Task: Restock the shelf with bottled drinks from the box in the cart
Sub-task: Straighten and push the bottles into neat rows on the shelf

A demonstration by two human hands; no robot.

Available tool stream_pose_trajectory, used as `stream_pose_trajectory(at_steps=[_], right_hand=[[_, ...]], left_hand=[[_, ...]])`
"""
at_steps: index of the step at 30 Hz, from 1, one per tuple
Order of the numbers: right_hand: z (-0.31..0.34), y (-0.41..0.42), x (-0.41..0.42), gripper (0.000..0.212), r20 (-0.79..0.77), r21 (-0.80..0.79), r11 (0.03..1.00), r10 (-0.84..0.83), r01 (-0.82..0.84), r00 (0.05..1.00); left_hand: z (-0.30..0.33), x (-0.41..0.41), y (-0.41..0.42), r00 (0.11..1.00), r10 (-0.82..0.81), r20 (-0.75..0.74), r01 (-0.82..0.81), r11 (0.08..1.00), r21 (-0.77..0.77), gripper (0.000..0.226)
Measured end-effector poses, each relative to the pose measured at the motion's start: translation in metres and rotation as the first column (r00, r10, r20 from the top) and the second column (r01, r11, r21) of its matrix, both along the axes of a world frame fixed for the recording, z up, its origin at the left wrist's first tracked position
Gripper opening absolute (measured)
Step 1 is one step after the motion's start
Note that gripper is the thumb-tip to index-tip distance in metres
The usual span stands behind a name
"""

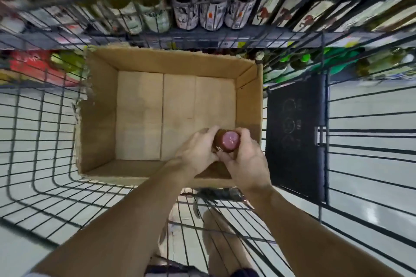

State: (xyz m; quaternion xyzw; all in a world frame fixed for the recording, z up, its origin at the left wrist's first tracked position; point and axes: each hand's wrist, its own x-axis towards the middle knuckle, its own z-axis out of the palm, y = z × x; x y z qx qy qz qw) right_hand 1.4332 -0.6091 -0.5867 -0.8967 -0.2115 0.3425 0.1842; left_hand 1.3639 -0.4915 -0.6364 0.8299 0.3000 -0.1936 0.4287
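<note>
Tan cardboard box (137,117) inside a black wire cart (40,141) — a dark brown bottle (225,141) with a pink cap (231,139). Shelf bottles (211,18) carry white labels — 3 show red horses (283,16).

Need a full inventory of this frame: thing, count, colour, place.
box: one, brown cardboard, in the cart, floor bare apart from one bottle
bottle: one, dark with a pink cap, near side of the box
cart: one, black wire, around the box
panel: one, black, on the cart's right side
shelf bottles: many, mixed labels, on the shelf beyond the cart
left hand: grips the bottle's left side
right hand: grips the bottle's right side
</note>
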Motion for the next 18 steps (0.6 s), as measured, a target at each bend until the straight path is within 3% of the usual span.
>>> stream_pose_trajectory(at_steps=[10, 18], right_hand=[[0.120, 0.064, -0.063, 0.049, 0.037, 0.078, 0.943, 0.321, -0.323, 0.946], [0.246, 0.147, -0.147, 0.055, 0.252, 0.139, 0.800, 0.541, -0.583, 0.803]], left_hand=[[0.119, -0.106, 0.067, 0.991, 0.125, 0.047, -0.127, 0.990, 0.061, 0.063], [0.251, -0.220, 0.137, 0.951, 0.228, 0.210, -0.263, 0.952, 0.156, 0.057]])
